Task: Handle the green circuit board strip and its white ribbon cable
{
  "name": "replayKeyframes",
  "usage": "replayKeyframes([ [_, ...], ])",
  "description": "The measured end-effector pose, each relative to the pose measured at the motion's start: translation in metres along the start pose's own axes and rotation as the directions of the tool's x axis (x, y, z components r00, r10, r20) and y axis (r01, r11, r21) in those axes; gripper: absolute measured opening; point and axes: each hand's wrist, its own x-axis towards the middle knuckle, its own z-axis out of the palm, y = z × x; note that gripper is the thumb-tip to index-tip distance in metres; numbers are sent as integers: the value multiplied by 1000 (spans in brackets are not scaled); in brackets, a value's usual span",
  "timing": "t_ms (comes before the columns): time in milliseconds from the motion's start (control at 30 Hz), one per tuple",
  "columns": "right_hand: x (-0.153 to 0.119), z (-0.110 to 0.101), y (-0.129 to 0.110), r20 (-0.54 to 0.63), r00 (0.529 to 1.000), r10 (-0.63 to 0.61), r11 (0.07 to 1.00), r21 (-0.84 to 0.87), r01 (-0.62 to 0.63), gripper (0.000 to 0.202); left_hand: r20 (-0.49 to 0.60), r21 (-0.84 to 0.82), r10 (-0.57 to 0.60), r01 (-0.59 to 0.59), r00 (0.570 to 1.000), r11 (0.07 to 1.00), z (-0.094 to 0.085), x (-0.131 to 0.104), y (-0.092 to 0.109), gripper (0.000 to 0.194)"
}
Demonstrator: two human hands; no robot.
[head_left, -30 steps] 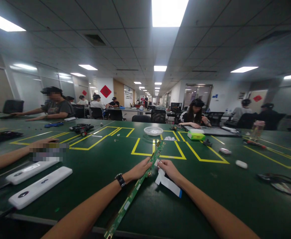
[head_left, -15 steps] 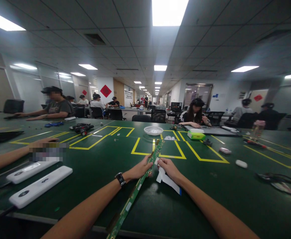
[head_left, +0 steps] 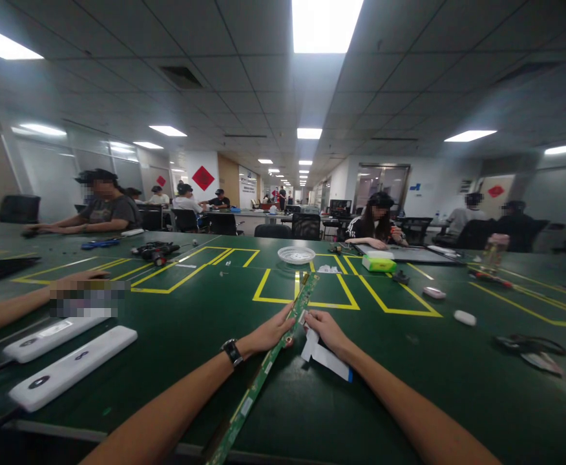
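A long, narrow green circuit board slants from the bottom of the view up to the middle, above the green table. My left hand, below a dark wristwatch, is wrapped round the board near its upper end. Just right of the board, my right hand pinches a white flat ribbon cable close to the board's edge. The cable is folded and hangs beneath my fingers, with a blue tip at its lower end. Whether its upper end touches the board is too small to tell.
Two white power strips lie at the left, beside another person's arm. Beyond my hands stand a white basket and a green-and-white box. People sit across the table. A white case and cables are at the right.
The whole view has shifted slightly. Both hands keep their grips on the board and ribbon cable, with hardly any movement between them.
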Motion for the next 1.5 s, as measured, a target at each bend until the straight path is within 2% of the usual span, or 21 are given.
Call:
replayKeyframes([
  [167,-1,1,-2,3,1000,13,1000,24,-13,41,25,-37,14,-13,1000,999,0,-1,-1,69],
  [400,-3,-1,-5,-12,1000,-21,998,-65,20,39,24,-51,-20,22,999,998,1,-3,1,74],
  [500,-1,1,-4,-51,998,-39,985,-169,30,39,-3,-22,-44,43,999,999,0,-1,2,71],
  [633,2,3,-7,-87,993,-82,933,-356,46,40,-72,152,41,-30,997,988,-8,6,-1,58],
  [700,3,-1,-9,-103,990,-97,888,-458,40,41,-161,313,92,-37,983,949,-17,9,-4,53],
  [767,2,-10,-10,-144,984,-109,798,-603,0,42,-282,445,98,40,954,894,-27,11,-7,52],
  [867,-1,-33,-8,-209,971,-114,562,-819,-110,42,-420,515,66,178,905,838,-42,12,-13,52],
  [933,-3,-49,-5,-257,959,-122,399,-897,-190,38,-464,539,75,214,883,815,-50,12,-16,49],
  [1000,-4,-59,-3,-278,948,-155,304,-926,-222,30,-487,551,90,226,869,804,-55,12,-19,48],
  [1067,-5,-60,-2,-217,957,-190,286,-945,-157,23,-492,554,106,217,864,804,-55,11,-20,48],
  [1167,-6,-50,-3,-14,976,-215,294,-954,51,16,-489,562,136,193,861,804,-52,11,-21,45],
  [1233,-5,-43,-4,58,974,-217,274,-954,118,17,-487,566,155,175,860,806,-51,12,-20,43],
  [1300,-3,-43,-5,22,978,-208,232,-970,71,20,-482,553,162,156,861,818,-51,13,-20,41],
  [1400,-1,-52,-4,-143,974,-175,184,-977,-111,26,-482,495,148,128,864,860,-54,15,-18,39],
  [1500,-3,-57,-5,-226,965,-132,198,-960,-197,29,-491,433,141,100,860,896,-57,15,-15,38],
])
